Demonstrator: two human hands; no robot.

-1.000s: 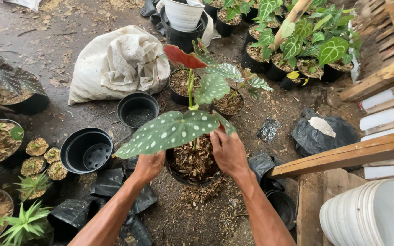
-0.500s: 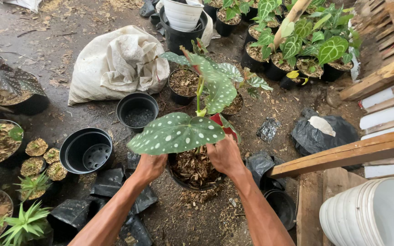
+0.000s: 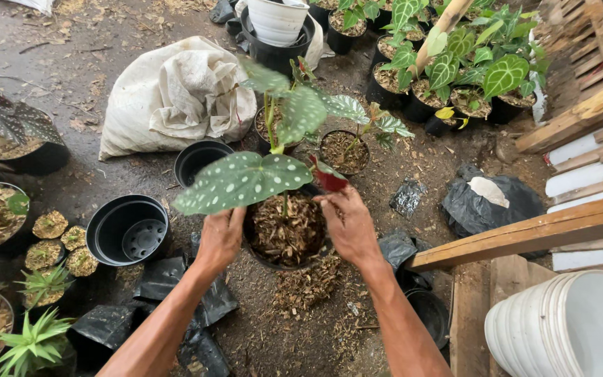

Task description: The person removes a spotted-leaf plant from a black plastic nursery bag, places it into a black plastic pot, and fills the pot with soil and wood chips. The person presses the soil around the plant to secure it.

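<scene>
Left hand: the left hand point(image 3: 219, 236) grips the left rim of the black pot point(image 3: 282, 262).
Right hand: the right hand point(image 3: 348, 227) clasps the right rim, fingers point(image 3: 328, 204) over the edge.
Pot: filled with brown bark mix, holding a spotted-leaf plant point(image 3: 246, 180).
Ground: an empty black pot point(image 3: 128, 229) lies to the left, a white sack point(image 3: 176, 94) behind it.
Right side: stacked white pots point(image 3: 567, 328) beside a wooden plank point(image 3: 525, 234).

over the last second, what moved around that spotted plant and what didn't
The spotted plant turned in its pot: its red-backed leaf, raised at the top earlier, now sits low beside the right hand, and the big spotted leaf swung left. Both hands, the left hand too, stayed on the rim of the black pot of bark mix. The white sack and empty black pots did not move.
</scene>
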